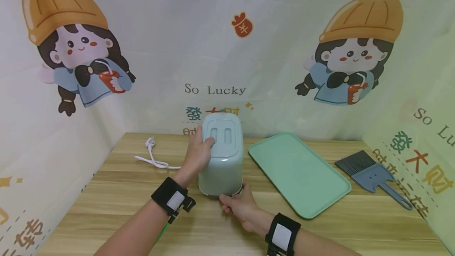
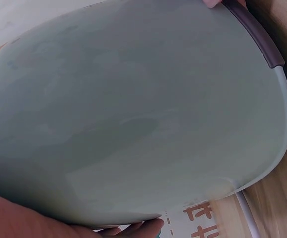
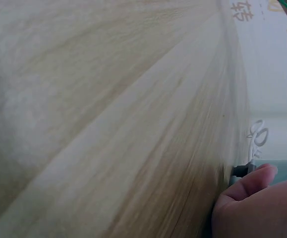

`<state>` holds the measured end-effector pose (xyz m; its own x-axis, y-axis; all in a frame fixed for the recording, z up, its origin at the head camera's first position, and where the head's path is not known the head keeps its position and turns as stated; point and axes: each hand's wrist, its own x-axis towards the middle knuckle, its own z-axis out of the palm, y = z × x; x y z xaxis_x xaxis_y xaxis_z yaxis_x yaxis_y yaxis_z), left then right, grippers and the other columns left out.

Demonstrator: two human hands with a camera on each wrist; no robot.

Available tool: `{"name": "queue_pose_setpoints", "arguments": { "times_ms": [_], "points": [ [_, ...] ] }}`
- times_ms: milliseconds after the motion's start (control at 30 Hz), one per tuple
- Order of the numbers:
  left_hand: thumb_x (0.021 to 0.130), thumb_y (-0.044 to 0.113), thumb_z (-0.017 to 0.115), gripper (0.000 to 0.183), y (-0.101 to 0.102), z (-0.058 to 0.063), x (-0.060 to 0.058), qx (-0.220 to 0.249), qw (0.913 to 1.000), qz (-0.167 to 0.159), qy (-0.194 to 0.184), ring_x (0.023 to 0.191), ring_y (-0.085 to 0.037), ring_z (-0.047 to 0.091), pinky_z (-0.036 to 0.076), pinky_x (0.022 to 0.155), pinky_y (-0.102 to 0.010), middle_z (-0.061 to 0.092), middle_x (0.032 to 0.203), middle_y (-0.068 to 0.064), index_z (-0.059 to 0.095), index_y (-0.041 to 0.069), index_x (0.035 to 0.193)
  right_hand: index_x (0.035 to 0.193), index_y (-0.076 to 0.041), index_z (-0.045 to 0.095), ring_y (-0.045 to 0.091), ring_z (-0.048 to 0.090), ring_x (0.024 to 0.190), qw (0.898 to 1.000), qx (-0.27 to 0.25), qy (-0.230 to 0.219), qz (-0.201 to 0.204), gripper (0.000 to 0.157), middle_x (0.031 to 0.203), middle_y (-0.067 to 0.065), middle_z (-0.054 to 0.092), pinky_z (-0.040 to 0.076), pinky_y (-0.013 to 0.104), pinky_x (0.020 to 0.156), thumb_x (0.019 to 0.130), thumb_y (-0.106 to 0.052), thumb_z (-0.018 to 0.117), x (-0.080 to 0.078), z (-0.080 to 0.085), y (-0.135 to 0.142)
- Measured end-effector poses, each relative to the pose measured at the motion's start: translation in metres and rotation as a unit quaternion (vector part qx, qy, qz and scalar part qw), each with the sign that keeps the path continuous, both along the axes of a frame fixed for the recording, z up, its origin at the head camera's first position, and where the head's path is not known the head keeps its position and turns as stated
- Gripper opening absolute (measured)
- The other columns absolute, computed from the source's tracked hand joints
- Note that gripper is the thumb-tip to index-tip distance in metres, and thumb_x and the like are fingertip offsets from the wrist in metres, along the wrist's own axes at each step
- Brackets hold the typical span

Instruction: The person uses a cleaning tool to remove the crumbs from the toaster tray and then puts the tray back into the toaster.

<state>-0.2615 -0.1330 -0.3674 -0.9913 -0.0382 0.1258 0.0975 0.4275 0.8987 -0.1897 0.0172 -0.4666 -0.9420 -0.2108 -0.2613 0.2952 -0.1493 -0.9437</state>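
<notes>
A pale blue-green toaster [image 1: 221, 169], its lid marked by two oblong recesses, stands on the wooden table with its narrow end toward me. My left hand [image 1: 199, 151] grips its left side, thumb on the lid and fingers along the far side. At the lower front right edge, my right hand [image 1: 243, 206] holds the base between thumb and fingers. In the left wrist view the smooth wall of the toaster [image 2: 148, 114] fills most of the picture, and a fingertip touches the toaster beside a dark brown strip [image 2: 257, 37] on its bottom edge. The fingers under the base are mostly hidden.
A white power cord [image 1: 156, 163] with its plug lies left of the toaster. To the right is a green tray [image 1: 300, 175], and beyond it a blue-grey hand brush with dustpan [image 1: 373, 175]. A printed cloth [image 1: 277, 70] hangs behind the table's back edge.
</notes>
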Motion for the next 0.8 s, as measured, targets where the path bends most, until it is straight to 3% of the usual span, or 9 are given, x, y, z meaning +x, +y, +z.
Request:
{"name": "queue_pose_setpoints", "arguments": {
  "times_ms": [433,567,700,800],
  "points": [
    [0.101,0.023,0.039,0.049,-0.002,-0.0025,-0.004,-0.001,0.9998,-0.004,0.022,0.127,-0.026,0.033,0.026,0.108,-0.054,0.034,0.141,-0.01,0.025,0.014,0.146,0.135,-0.004,0.011,0.012,0.058,0.054,1.0,0.018,0.021,0.0,0.073,0.073,0.011,0.061,0.054,0.025,0.055,0.088,-0.003,0.066,-0.0008,-0.004,-0.0022],
    [0.101,0.023,0.039,0.049,-0.003,-0.0032,-0.0032,0.001,0.9998,-0.007,0.019,0.128,-0.026,0.035,0.028,0.107,-0.054,0.035,0.141,-0.01,0.025,0.014,0.146,0.138,-0.004,0.009,0.017,0.064,0.063,1.0,0.005,0.001,0.0,0.077,0.087,0.018,0.063,0.057,0.029,0.062,0.087,-0.002,0.066,-0.0007,-0.0036,-0.0023],
    [0.101,0.024,0.039,0.052,-0.0024,-0.0027,-0.0019,0.001,0.9999,-0.01,0.013,0.13,-0.027,0.032,0.027,0.108,-0.055,0.032,0.145,-0.011,0.021,0.015,0.149,0.141,-0.004,0.004,0.026,0.067,0.078,0.999,-0.034,-0.023,-0.007,0.084,0.106,0.027,0.055,0.057,0.034,0.074,0.086,0.004,0.066,0.0001,-0.0042,-0.0012],
    [0.101,0.024,0.039,0.054,-0.0025,-0.0012,-0.0011,0.002,0.9999,-0.01,0.01,0.131,-0.028,0.029,0.025,0.108,-0.056,0.028,0.147,-0.011,0.018,0.015,0.15,0.141,-0.004,0.002,0.03,0.066,0.084,0.998,-0.059,-0.03,-0.004,0.085,0.111,0.03,0.052,0.056,0.036,0.078,0.085,0.009,0.064,0.0027,-0.0043,-0.0003]
  ]
}}
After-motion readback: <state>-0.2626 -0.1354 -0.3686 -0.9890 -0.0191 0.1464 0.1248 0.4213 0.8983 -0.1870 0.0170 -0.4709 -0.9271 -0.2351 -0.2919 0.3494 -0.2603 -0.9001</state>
